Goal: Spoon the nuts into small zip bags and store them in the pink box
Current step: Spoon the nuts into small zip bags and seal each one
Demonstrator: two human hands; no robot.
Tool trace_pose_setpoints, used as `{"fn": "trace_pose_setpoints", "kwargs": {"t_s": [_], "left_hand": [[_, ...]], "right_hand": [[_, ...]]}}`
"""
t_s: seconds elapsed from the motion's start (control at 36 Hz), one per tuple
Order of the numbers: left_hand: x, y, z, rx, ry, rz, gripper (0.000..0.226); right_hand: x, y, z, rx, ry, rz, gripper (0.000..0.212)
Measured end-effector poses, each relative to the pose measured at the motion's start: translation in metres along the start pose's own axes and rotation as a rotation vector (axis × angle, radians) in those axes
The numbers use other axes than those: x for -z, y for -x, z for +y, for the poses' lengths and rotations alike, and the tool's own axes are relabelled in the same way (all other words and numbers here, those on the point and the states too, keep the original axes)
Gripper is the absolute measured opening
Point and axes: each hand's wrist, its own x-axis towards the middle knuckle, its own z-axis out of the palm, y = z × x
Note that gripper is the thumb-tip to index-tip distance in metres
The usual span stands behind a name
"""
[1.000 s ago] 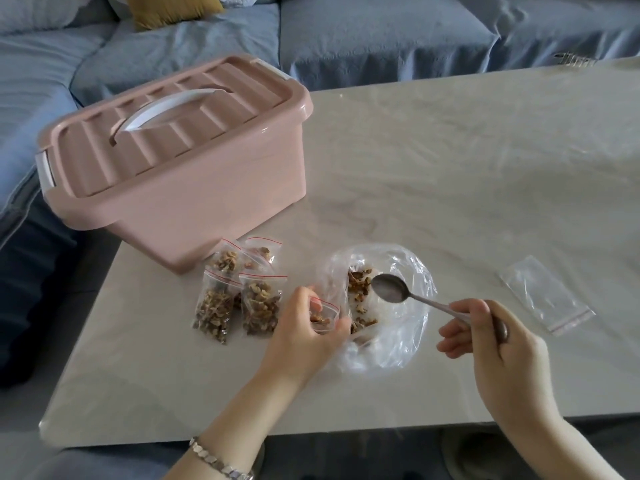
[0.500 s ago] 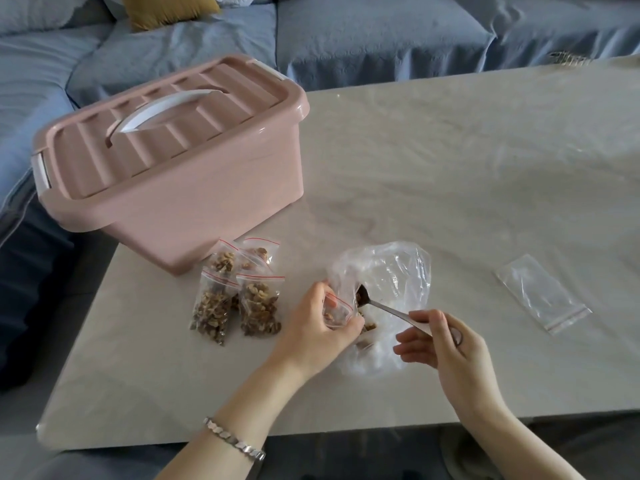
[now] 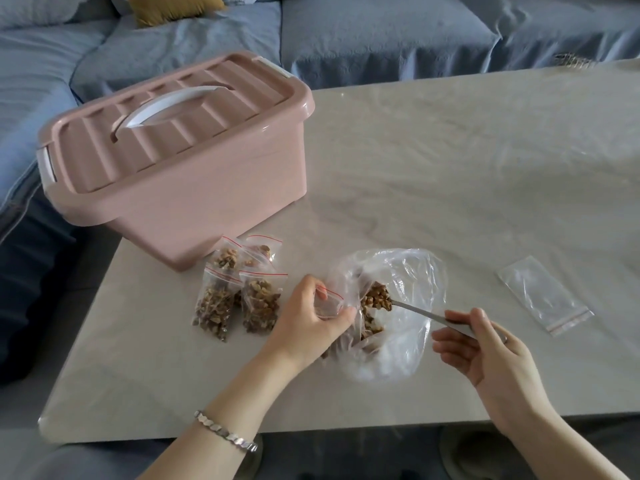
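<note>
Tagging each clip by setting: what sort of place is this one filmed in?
Most likely a home living room: a blue-covered sofa with a mustard cushion runs behind a pale, stone-look table, and a lidded pink box stands on the table.

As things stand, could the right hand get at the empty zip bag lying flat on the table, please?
Probably yes: the empty bag lies to the right of the right hand, with only bare table between. However, its fingers pinch the spoon, heaped with nuts, so that needs emptying first.
</note>
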Motion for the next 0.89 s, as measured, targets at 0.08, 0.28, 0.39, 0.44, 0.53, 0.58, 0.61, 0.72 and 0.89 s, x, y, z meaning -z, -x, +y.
{"fn": "trace_pose_setpoints", "kwargs": {"t_s": [0.08,0.28,0.39,0.44,0.53,0.58,0.61,0.72,0.89], "left_hand": [[0.003,0.004,0.001,-0.037,-0.004,0.071,0.037],[0.001,0.022,0.013,-0.274,-0.017,0.294,0.038],[-0.011,0.018,0.014,-0.268,-0.061,0.235,0.035],[-0.016,0.015,0.011,-0.200,-0.043,0.181,0.036],[-0.020,0.012,0.007,-0.139,0.006,0.126,0.034],[-0.022,0.010,0.004,-0.139,0.013,0.132,0.039],[-0.024,0.008,0.002,-0.152,0.006,0.146,0.043],[-0.027,0.005,-0.004,-0.190,-0.006,0.126,0.051],[-0.025,0.000,0.005,-0.218,-0.067,0.063,0.044]], "right_hand": [[0.009,0.001,-0.009,0.047,0.060,0.018,0.035],[0.019,0.001,-0.032,0.170,0.190,0.047,0.037],[0.019,0.002,-0.042,0.200,0.241,0.060,0.039],[0.018,0.003,-0.047,0.213,0.256,0.067,0.039],[0.019,0.004,-0.055,0.225,0.273,0.082,0.042],[0.019,0.002,-0.061,0.232,0.283,0.089,0.043],[0.018,0.001,-0.064,0.233,0.292,0.093,0.044],[0.014,-0.008,-0.077,0.229,0.292,0.095,0.046],[-0.005,-0.021,-0.098,0.175,0.377,0.010,0.047]]}}
